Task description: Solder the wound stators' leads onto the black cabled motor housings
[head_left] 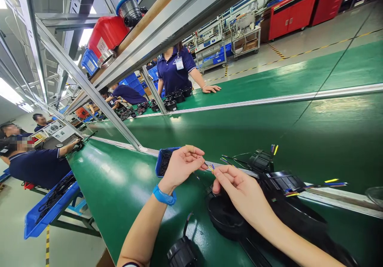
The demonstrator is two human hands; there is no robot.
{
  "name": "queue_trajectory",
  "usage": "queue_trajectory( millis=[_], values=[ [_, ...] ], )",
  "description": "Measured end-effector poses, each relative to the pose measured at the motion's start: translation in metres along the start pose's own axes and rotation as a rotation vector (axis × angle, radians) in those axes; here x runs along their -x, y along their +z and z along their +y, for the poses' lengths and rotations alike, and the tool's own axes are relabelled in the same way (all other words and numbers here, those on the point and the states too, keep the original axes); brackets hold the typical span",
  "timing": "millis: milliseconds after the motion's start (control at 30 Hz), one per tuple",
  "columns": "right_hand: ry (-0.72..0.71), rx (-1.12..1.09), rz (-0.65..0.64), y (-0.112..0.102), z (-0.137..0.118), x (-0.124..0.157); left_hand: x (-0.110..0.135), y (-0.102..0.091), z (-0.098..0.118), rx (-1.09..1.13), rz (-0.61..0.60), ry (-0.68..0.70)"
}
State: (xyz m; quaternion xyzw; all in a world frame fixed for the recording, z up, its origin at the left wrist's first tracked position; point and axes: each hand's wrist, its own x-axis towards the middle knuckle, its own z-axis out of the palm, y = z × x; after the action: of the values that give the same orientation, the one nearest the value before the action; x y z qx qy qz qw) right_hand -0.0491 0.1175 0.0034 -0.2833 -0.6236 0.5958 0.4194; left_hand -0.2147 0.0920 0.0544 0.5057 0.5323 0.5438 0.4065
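My left hand (184,164), with a blue band (164,195) round the wrist, is closed in a pinch on the end of a thin wire. Fingertips of my right hand (237,181) pinch thin coloured wires (211,166), yellow and blue, right beside it. Both hands are close together above the green bench. Beneath my right hand lies a round black housing (223,213), partly hidden by the wrist. Black ribbed motor-like parts (283,182) with yellow and blue wire ends sit to its right. Another ribbed black part (182,253) with a short cable stands at the front.
A blue bin (158,165) of small dark pieces stands behind my left hand. A metal rail (338,203) runs along the bench, and a slanted post (98,101) rises at left. Across the green surface (233,119), a co-worker (176,71) rests a hand. A blue tray (32,224) holds black cables.
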Motion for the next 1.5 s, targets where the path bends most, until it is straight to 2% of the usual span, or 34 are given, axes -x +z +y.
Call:
queue_trajectory(
  millis=[300,567,767,900,1000,1100,1267,1500],
  values=[
    [0.0,-0.012,0.028,0.0,0.005,-0.001,0.004,0.0,0.003,-0.05,-0.018,0.01],
    [-0.005,0.007,0.062,0.001,0.007,0.001,0.008,0.013,-0.001,-0.043,0.054,0.032],
    [-0.041,-0.016,0.086,0.001,0.01,0.0,0.011,0.016,-0.001,-0.206,0.045,0.042],
    [-0.053,-0.009,0.063,0.001,0.011,0.0,0.007,0.005,0.001,-0.074,-0.021,-0.034],
    [-0.062,-0.014,0.055,0.001,0.011,0.001,0.002,0.0,-0.001,0.05,0.044,-0.064],
    [-0.06,-0.008,0.045,0.002,0.01,0.001,-0.001,0.004,-0.004,0.122,0.122,-0.076],
    [-0.063,-0.007,0.021,0.003,0.011,0.001,0.001,0.013,-0.006,0.124,0.111,-0.069],
    [-0.076,0.001,0.021,0.003,0.011,0.002,0.001,0.01,-0.004,0.106,0.085,-0.076]
  ],
)
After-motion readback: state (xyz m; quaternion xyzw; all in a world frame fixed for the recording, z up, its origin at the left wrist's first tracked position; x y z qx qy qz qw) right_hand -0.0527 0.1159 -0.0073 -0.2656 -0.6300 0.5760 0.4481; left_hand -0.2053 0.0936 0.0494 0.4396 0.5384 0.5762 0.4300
